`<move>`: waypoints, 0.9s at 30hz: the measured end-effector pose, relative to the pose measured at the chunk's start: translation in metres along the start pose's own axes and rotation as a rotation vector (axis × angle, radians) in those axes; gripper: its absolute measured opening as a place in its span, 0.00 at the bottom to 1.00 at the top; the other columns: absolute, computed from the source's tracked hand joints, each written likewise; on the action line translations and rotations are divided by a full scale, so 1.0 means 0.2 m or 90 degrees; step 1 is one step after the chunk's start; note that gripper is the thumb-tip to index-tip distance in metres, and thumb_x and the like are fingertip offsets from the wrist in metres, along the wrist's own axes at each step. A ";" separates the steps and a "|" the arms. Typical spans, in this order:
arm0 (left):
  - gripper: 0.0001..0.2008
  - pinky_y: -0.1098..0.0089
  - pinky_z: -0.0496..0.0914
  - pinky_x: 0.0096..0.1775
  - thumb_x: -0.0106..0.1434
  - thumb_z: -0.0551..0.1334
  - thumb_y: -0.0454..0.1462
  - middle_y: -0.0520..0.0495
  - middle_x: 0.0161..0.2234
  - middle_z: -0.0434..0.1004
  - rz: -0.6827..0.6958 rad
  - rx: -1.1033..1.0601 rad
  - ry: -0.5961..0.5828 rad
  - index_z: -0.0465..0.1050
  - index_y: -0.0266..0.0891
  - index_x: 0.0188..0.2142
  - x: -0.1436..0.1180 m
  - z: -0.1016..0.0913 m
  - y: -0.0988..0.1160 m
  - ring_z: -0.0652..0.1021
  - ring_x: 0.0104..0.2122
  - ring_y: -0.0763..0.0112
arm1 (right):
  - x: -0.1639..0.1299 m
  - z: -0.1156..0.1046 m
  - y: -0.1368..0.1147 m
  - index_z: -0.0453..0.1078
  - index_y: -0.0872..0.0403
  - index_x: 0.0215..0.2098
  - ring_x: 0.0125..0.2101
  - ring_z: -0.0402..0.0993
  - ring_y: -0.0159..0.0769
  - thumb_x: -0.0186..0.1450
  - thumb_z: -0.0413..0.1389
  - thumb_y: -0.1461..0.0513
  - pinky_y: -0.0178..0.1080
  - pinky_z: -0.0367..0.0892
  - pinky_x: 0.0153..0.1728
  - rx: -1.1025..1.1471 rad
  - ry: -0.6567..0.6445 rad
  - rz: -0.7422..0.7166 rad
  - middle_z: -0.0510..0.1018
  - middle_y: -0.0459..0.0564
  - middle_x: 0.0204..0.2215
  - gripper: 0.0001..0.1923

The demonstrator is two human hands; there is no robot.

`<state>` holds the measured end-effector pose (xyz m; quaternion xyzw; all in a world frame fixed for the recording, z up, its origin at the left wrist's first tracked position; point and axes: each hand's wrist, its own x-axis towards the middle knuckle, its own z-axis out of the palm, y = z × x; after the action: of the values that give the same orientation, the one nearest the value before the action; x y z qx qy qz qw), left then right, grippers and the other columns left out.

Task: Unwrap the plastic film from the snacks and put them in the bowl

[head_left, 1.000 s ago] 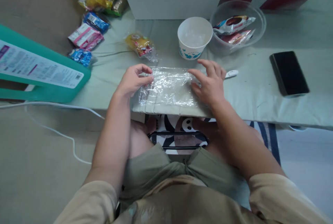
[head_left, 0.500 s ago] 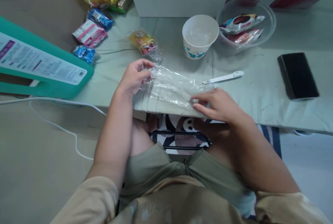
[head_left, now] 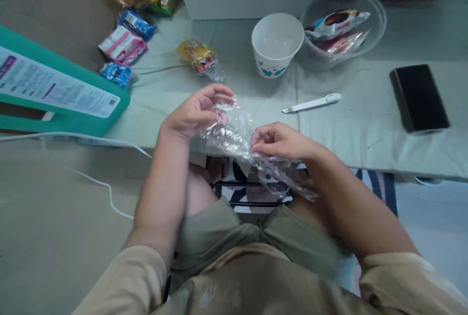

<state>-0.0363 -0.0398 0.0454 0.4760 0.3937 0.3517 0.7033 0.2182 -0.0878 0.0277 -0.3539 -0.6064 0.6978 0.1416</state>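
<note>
A crumpled clear plastic bag stretches between my hands over the front edge of the table. My left hand has its curled fingers and thumb around the bag's upper left part, with a gap between thumb and forefinger. Closed in a pinch, my right hand grips the bag at its middle. The bag's loose end hangs past the table edge above my lap. Beyond my right hand lies a white craft knife, its blade end pointing left. A paper cup with a blue-green leaf print stands behind the bag.
A yellow wrapped snack lies left of the cup. To the right are a clear plastic bowl with wrapped snacks and a black box-like object. A green container and several snack packs are at left. A white cable crosses there.
My right hand has moved left, closer to my left hand, and closed on the bag. The bag has bunched up, and its end now hangs over the table edge. The view has shifted slightly.
</note>
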 end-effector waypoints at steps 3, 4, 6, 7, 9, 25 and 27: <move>0.19 0.76 0.69 0.26 0.49 0.72 0.41 0.50 0.39 0.81 0.098 -0.151 0.203 0.74 0.45 0.40 0.04 -0.01 -0.04 0.76 0.27 0.76 | -0.01 -0.01 0.00 0.67 0.52 0.31 0.17 0.65 0.26 0.59 0.63 0.53 0.33 0.59 0.19 0.041 0.148 -0.022 0.73 0.41 0.18 0.13; 0.18 0.75 0.71 0.29 0.53 0.70 0.45 0.49 0.40 0.81 0.095 -0.196 0.229 0.73 0.44 0.41 0.05 0.00 -0.06 0.78 0.31 0.74 | -0.01 -0.02 0.01 0.66 0.51 0.32 0.17 0.65 0.26 0.58 0.63 0.53 0.33 0.60 0.19 0.059 0.210 -0.040 0.74 0.41 0.19 0.14; 0.23 0.68 0.77 0.39 0.57 0.65 0.54 0.44 0.43 0.81 0.026 -0.236 0.182 0.72 0.42 0.45 0.07 0.06 -0.11 0.83 0.41 0.65 | -0.01 -0.03 0.01 0.64 0.50 0.33 0.17 0.67 0.27 0.58 0.63 0.52 0.34 0.62 0.21 0.102 0.315 -0.073 0.75 0.41 0.20 0.15; 0.28 0.63 0.78 0.44 0.58 0.64 0.58 0.41 0.45 0.82 -0.019 -0.227 0.128 0.71 0.41 0.48 0.08 0.10 -0.13 0.83 0.46 0.59 | 0.00 -0.04 0.02 0.63 0.49 0.34 0.17 0.67 0.28 0.58 0.63 0.51 0.35 0.63 0.21 0.119 0.356 -0.084 0.74 0.40 0.20 0.16; 0.35 0.54 0.78 0.50 0.57 0.61 0.65 0.37 0.48 0.82 -0.084 -0.196 0.032 0.70 0.40 0.50 0.08 0.17 -0.17 0.82 0.52 0.50 | 0.02 -0.04 0.02 0.62 0.48 0.34 0.16 0.66 0.28 0.58 0.62 0.51 0.35 0.63 0.21 0.130 0.416 -0.087 0.73 0.39 0.18 0.16; 0.07 0.71 0.75 0.32 0.62 0.66 0.37 0.47 0.30 0.81 -0.081 0.074 0.183 0.72 0.37 0.39 0.12 0.36 -0.20 0.82 0.28 0.71 | 0.06 0.01 0.03 0.67 0.50 0.30 0.18 0.62 0.28 0.61 0.59 0.60 0.37 0.56 0.26 -0.214 0.599 -0.078 0.67 0.37 0.14 0.05; 0.04 0.73 0.71 0.25 0.64 0.62 0.36 0.50 0.23 0.78 -0.087 0.089 0.162 0.73 0.38 0.39 0.11 0.30 -0.17 0.79 0.22 0.72 | 0.04 0.00 0.03 0.69 0.50 0.35 0.16 0.63 0.28 0.64 0.57 0.57 0.36 0.59 0.23 -0.096 0.534 -0.106 0.68 0.37 0.14 0.05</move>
<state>0.0310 -0.0540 0.0225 0.4479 0.5346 0.3322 0.6350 0.2143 -0.0840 0.0188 -0.5661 -0.5721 0.4334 0.4056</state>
